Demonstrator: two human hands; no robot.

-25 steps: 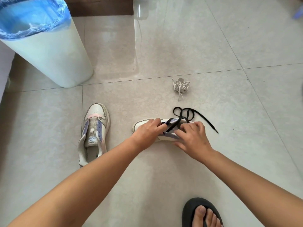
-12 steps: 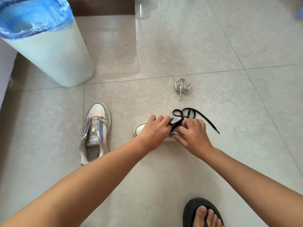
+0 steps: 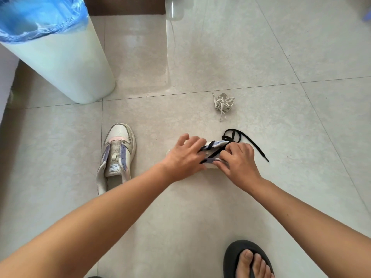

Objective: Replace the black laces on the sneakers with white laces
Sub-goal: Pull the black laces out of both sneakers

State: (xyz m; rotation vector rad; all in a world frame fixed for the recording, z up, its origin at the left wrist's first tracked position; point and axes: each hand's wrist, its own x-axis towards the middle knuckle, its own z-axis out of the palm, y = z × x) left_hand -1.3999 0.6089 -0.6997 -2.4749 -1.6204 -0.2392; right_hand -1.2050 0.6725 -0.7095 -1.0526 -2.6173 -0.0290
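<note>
A white sneaker (image 3: pixel 213 145) lies on the floor tiles, mostly hidden under my two hands. A black lace (image 3: pixel 248 141) is threaded through its eyelets, and its loose end trails off to the right. My left hand (image 3: pixel 185 155) rests on the toe half with fingers spread. My right hand (image 3: pixel 239 161) pinches the black lace at the eyelet flap. A second sneaker (image 3: pixel 117 155), white with purple trim and no lace, lies to the left. A bundle of white laces (image 3: pixel 223 103) sits on the floor beyond the hands.
A tall white bin (image 3: pixel 60 57) with a blue liner stands at the back left. My foot in a black sandal (image 3: pixel 248 261) is at the bottom right. Glossy floor tiles (image 3: pixel 261 47) stretch to the back and right.
Both hands have closed in over the sneaker. My left hand's fingers have spread across the toe half, and my right hand has drawn the black lace down towards the eyelet flap.
</note>
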